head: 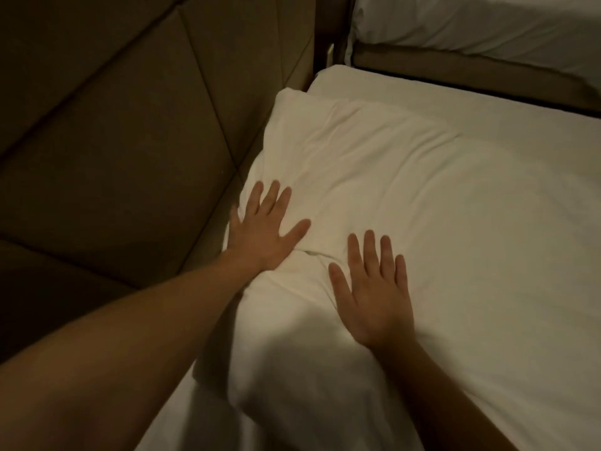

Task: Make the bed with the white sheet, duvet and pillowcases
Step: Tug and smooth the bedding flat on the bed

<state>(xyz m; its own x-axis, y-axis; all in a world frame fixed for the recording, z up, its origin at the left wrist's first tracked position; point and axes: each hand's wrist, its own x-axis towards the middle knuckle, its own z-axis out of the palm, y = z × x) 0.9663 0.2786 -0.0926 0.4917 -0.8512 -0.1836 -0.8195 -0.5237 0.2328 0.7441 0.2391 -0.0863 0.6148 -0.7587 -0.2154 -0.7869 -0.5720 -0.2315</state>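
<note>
Against the padded brown upholstered headboard [107, 131], a plump white pillow in a soft cotton pillowcase [374, 196] lies on the bed's smooth white sheet [341, 81], its long side running along the headboard's lower edge. The left hand [265, 227] lies flat on the pillow's edge nearest the headboard, fingers straight and spread, thumb angled out toward the middle; it grasps nothing, only presses the cloth down. The right hand [374, 297] rests just beside it, palm down, on the nearer part of the pillow, fingers straight and slightly fanned, likewise gripping nothing. Between the two hands the pillowcase bunches into a small fold, and fine creases spread across the surface beyond them. Both bare forearms reach in from the lower edge of the view, the left one crossing in front of the headboard and casting a shadow over the pillow's near corner.

Beyond the pillow a strip of sheet shows up to the mattress corner. Past a dark gap there stands a brown bed frame rail [455, 68], and behind it a second mattress in white bedding [487, 24], well apart from the hands. The light is dim and warm.
</note>
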